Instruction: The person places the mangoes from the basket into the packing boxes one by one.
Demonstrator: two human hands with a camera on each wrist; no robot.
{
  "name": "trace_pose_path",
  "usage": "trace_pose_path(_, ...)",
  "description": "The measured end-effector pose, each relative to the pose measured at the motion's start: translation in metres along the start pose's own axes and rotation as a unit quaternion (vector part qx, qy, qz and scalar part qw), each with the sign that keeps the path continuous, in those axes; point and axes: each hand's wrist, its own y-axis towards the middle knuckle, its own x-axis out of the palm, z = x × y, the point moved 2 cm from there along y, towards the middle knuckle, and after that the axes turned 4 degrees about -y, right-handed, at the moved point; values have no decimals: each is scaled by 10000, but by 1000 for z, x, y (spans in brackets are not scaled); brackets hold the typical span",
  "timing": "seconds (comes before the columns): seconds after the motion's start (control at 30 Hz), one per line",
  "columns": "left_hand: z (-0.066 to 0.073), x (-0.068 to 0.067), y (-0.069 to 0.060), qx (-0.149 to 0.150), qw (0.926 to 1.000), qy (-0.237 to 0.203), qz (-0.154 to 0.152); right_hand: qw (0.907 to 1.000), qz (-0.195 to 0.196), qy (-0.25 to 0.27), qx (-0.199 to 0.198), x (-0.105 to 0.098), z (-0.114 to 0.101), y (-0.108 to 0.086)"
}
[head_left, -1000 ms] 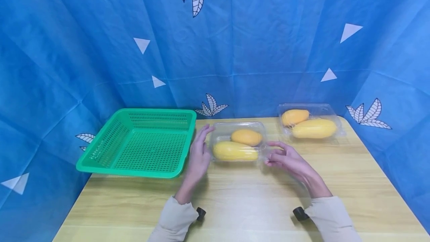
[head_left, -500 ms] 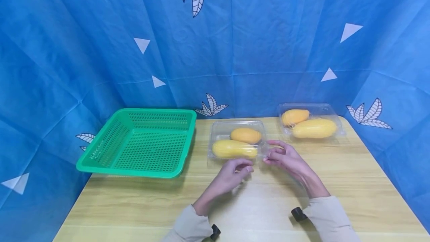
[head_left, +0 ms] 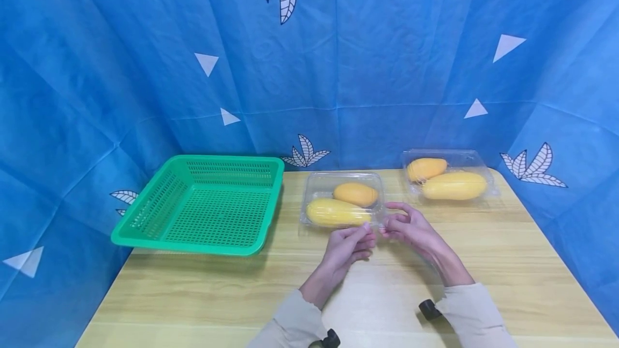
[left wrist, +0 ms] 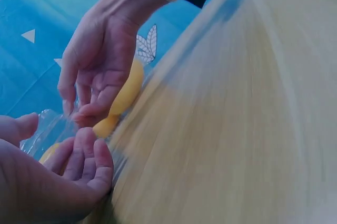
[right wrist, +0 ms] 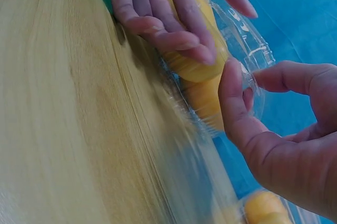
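A clear plastic clamshell box [head_left: 314, 189] lies on the table in the head view. Inside are an orange, mango-like fruit [head_left: 355, 194] and a longer yellow fruit [head_left: 333, 212]. My right hand [head_left: 411, 232] pinches the box's right edge between thumb and fingers, as the right wrist view shows. Just in front of the box's front right corner is my left hand [head_left: 344, 251], its fingers loosely bent and its thumb apart [left wrist: 58, 176]. Whether its fingertips touch the plastic, I cannot tell.
A green perforated basket [head_left: 193, 248] stands to the left on the wooden table [head_left: 203, 294]. At the back right corner lies a second clear box [head_left: 464, 160] with two similar fruits. A blue curtain [head_left: 387, 58] hangs behind the table.
My left hand has left the box's left side and moved right to its front right corner. The right hand keeps its place at the right edge. The box has barely shifted.
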Motion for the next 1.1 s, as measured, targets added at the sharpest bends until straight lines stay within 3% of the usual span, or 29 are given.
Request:
trace_pose_path(0.43, -8, 14, 9, -163, 9952, -725, 630, 9994, 12, -323, 142, -4, 1, 4)
trace_pose_path(0.6, -9, 19, 11, -68, 9947, -638, 802, 9994, 16, -209, 265, -10, 1, 2)
trace_pose_path(0.87, -13, 24, 11, -61, 9941, -469, 977, 9990, -356, -101, 249, -14, 6, -1)
trace_pose_path(1.1, -13, 31, 14, -100, 9924, -583, 1079, 9987, -105, -357, 341, -16, 3, 1)
